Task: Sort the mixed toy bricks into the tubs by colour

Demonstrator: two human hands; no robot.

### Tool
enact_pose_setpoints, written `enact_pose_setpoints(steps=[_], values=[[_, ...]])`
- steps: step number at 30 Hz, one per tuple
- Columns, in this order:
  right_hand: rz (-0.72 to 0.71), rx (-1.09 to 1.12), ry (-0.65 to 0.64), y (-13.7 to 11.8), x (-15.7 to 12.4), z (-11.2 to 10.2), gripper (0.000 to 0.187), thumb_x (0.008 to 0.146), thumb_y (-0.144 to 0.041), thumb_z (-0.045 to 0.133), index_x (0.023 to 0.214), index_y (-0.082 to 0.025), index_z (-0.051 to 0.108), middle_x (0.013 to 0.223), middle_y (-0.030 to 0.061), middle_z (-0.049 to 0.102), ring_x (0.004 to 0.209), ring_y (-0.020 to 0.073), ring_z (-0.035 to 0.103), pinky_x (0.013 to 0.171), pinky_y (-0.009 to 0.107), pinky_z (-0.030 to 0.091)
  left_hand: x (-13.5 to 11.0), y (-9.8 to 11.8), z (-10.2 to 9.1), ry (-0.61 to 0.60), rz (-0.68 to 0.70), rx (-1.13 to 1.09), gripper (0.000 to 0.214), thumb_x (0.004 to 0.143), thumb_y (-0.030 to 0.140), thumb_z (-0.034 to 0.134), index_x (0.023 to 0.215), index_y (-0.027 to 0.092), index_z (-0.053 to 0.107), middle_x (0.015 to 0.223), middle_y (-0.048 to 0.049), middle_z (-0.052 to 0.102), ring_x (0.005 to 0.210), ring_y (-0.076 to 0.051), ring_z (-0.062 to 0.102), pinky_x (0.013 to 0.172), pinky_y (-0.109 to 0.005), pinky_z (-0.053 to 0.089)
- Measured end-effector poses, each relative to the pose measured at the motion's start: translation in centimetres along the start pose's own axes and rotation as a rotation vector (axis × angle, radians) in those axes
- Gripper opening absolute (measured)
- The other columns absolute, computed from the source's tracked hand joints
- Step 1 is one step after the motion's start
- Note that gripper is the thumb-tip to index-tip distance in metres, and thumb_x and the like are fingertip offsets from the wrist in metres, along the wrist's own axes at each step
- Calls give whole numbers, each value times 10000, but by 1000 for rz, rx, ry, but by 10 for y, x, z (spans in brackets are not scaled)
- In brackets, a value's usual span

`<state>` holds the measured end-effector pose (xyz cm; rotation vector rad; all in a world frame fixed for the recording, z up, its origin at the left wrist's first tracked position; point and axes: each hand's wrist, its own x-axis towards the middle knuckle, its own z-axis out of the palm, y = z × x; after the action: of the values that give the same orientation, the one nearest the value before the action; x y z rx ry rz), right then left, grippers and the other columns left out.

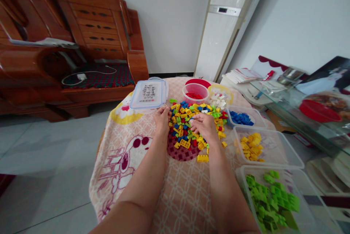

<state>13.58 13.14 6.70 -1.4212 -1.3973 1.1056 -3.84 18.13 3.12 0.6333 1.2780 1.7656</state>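
Note:
A mixed pile of toy building bricks (179,130) in yellow, blue, green and red lies mid-table. My left hand (162,117) is at the pile's left edge, its fingers curled together; what they hold, if anything, is hidden. Over the pile's right part, my right hand (203,126) pinches a small blue brick (191,119) at the fingertips. A single yellow brick (202,158) lies in front of the pile. Behind the pile stands a round tub (185,97) with red bricks (194,95) in it. White bricks (218,100) are heaped beside that tub.
Down the right side stand clear containers: one with blue bricks (240,118), one with yellow bricks (251,147), one with green bricks (273,199). A clear lidded box (149,94) lies at the back left. A glass-topped table (306,124) adjoins on the right; a wooden chair (93,26) stands behind left.

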Motion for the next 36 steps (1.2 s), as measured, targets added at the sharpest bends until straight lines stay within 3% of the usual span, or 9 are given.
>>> enact_pose_setpoints(steps=[5, 10, 13, 16, 23, 27, 29, 32, 36], values=[[-9, 394, 205, 5, 7, -6, 260, 622, -325, 739, 805, -163, 650, 579, -2, 681, 497, 178, 685, 459, 254, 577, 2, -2, -1, -1, -4, -5, 88, 689, 242, 653, 680, 154, 652, 476, 62, 509, 385, -46, 332, 407, -185, 218], [-69, 606, 635, 20, 22, -28, 285, 621, -297, 736, 849, -158, 636, 633, -19, 663, 624, 206, 742, 648, 364, 672, 2, -2, -1, -6, -6, -3, 91, 686, 244, 648, 668, 155, 644, 477, 61, 503, 386, -48, 332, 406, -188, 210], [-181, 668, 954, 33, 30, -49, 428, 651, -286, 736, 1044, -159, 625, 835, -8, 683, 857, 205, 766, 842, 423, 667, 1, -1, -1, -4, -9, -1, 84, 691, 238, 644, 662, 160, 634, 481, 62, 501, 382, -45, 325, 408, -189, 207], [-218, 662, 1071, 41, 33, -65, 639, 666, -271, 734, 1273, -190, 551, 1027, 21, 678, 1052, 209, 728, 916, 446, 642, 1, -1, 0, -3, -5, 9, 101, 698, 247, 650, 651, 162, 622, 486, 59, 503, 382, -43, 328, 410, -189, 212], [-206, 484, 894, 31, 26, -47, 518, 649, -339, 699, 1122, -128, 673, 918, 52, 733, 816, 202, 741, 771, 373, 650, 1, -1, 0, -1, -2, 14, 113, 693, 256, 653, 642, 163, 613, 484, 62, 503, 384, -42, 337, 413, -188, 219], [-142, 226, 480, 15, 14, -26, 399, 711, -427, 666, 963, -128, 742, 669, 11, 704, 509, 157, 641, 492, 265, 545, 1, -2, -1, -1, 1, 11, 109, 690, 250, 649, 639, 157, 623, 485, 61, 511, 383, -41, 337, 411, -189, 215], [-113, 60, 248, 8, 7, -15, 343, 770, -419, 642, 941, -147, 763, 625, -5, 691, 460, 141, 604, 453, 238, 484, 1, -2, -1, -2, 5, 6, 105, 690, 248, 650, 646, 154, 632, 486, 61, 512, 385, -41, 337, 412, -191, 215], [-105, -287, 14, 0, -1, 2, 241, 836, -321, 621, 932, -182, 793, 644, 0, 717, 575, 156, 670, 585, 241, 522, 1, -2, -1, -5, 0, 2, 89, 692, 239, 643, 669, 154, 648, 486, 63, 506, 386, -44, 333, 413, -194, 215], [-175, -804, -79, -8, -7, 19, 226, 883, -231, 638, 1041, -240, 799, 1014, 53, 803, 1021, 205, 734, 908, 278, 523, 0, -1, 0, -1, -11, 1, 92, 696, 241, 639, 652, 161, 629, 486, 62, 503, 393, -46, 329, 420, -193, 218]])
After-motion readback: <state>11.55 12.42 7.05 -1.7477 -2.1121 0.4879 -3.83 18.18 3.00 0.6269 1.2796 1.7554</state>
